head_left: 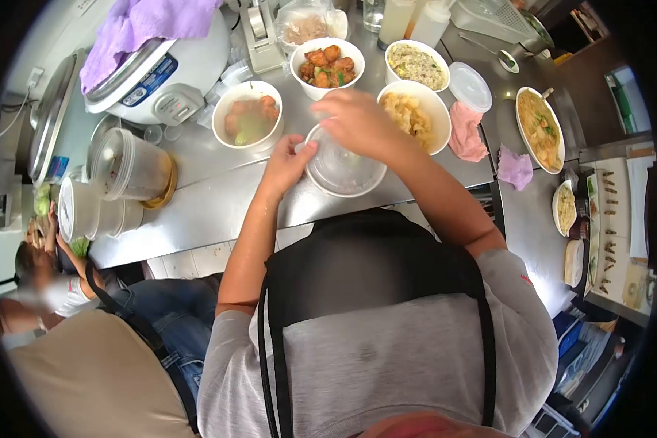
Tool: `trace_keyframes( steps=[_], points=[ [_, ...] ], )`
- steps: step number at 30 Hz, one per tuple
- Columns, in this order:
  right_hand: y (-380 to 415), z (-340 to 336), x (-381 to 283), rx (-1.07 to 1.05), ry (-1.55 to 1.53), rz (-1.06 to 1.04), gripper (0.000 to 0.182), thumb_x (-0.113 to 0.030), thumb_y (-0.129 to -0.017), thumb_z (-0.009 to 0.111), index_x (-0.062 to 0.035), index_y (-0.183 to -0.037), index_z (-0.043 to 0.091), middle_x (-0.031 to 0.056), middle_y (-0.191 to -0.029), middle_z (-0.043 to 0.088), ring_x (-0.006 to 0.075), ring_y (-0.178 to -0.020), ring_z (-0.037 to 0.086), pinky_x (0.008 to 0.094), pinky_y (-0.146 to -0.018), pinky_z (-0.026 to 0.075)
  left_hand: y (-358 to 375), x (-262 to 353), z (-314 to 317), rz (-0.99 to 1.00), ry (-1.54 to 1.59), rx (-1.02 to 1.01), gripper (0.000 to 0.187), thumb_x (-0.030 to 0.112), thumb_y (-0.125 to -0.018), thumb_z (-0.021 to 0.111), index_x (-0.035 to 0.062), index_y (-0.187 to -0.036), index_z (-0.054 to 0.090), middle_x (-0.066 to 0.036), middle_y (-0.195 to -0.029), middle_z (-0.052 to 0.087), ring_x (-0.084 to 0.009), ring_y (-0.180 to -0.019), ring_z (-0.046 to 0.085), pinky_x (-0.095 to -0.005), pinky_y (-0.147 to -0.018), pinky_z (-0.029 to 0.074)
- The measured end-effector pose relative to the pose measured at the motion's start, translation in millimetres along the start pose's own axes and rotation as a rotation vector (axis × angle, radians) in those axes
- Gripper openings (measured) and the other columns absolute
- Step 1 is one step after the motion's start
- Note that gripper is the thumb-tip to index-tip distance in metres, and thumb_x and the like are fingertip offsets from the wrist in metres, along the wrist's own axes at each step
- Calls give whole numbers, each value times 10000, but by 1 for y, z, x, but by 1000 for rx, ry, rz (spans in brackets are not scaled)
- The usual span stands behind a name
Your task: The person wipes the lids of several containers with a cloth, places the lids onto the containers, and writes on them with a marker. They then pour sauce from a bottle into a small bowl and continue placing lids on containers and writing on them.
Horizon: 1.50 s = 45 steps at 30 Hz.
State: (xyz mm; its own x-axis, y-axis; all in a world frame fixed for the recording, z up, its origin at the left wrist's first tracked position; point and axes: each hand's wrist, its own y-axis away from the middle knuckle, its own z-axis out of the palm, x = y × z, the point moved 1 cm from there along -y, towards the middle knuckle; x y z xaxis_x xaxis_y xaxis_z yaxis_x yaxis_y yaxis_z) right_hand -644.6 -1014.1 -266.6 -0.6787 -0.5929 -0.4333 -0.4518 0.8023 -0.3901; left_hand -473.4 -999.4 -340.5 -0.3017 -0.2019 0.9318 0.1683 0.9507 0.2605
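A white takeaway bowl with a clear lid (347,171) sits at the steel counter's near edge. My left hand (286,166) is closed against its left side, with the thumb near the rim. My right hand (361,124) reaches over the bowl's far rim, fingers stretched to the left; whether they press on the lid is hard to see. Around it stand a bowl of soup with a clouded cover (248,117), a bowl of browned fried chunks with greens (327,67), a bowl of pale yellow chunks (416,117) and a bowl of fried rice (417,66).
A loose clear lid (471,86) lies beside a pink cloth (467,131). Left stand a large rice cooker (160,80) and stacked plastic tubs (120,168). Right are an oval dish of food (540,131) and a purple cloth (515,168). Another person (109,350) stands close on the left.
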Motion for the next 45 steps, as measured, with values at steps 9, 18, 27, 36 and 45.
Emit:
trace_keyframes(
  steps=[9,18,27,36,45],
  points=[
    [165,-85,180,175,204,1030,239,-199,-749,458,-39,-901,549,149,-841,547,307,-817,531,366,-709,423,13,19,14,-250,99,-315,507,377,-820,422,89,-1223,315,-75,-1086,486,-167,-916,499,-285,-674,437],
    [233,-30,185,107,400,502,287,-229,-780,450,-101,-1032,500,144,-984,503,302,-877,502,393,-732,402,77,11,52,-489,726,-303,496,346,-809,439,89,-1212,307,-124,-1120,465,-284,-955,510,-385,-701,475],
    [253,-169,192,873,-1624,600,304,-215,-856,405,-9,-1080,410,119,-981,516,194,-903,515,325,-783,428,113,72,173,-551,1119,-712,585,431,-766,398,59,-1207,298,-160,-1167,392,-316,-1002,456,-443,-733,456],
    [291,-160,40,800,108,80,98,-163,-687,601,-102,-732,539,113,-873,478,286,-751,488,385,-623,408,102,112,288,-443,1136,-657,519,388,-775,337,16,-1138,356,-141,-1060,443,-274,-937,483,-437,-757,450],
    [363,-182,100,631,-152,1041,149,-86,-761,510,-19,-892,487,152,-873,523,270,-770,535,315,-675,429,110,119,289,-461,1038,-893,607,414,-723,400,22,-1181,332,-192,-1127,431,-333,-941,502,-465,-741,456]
  ],
)
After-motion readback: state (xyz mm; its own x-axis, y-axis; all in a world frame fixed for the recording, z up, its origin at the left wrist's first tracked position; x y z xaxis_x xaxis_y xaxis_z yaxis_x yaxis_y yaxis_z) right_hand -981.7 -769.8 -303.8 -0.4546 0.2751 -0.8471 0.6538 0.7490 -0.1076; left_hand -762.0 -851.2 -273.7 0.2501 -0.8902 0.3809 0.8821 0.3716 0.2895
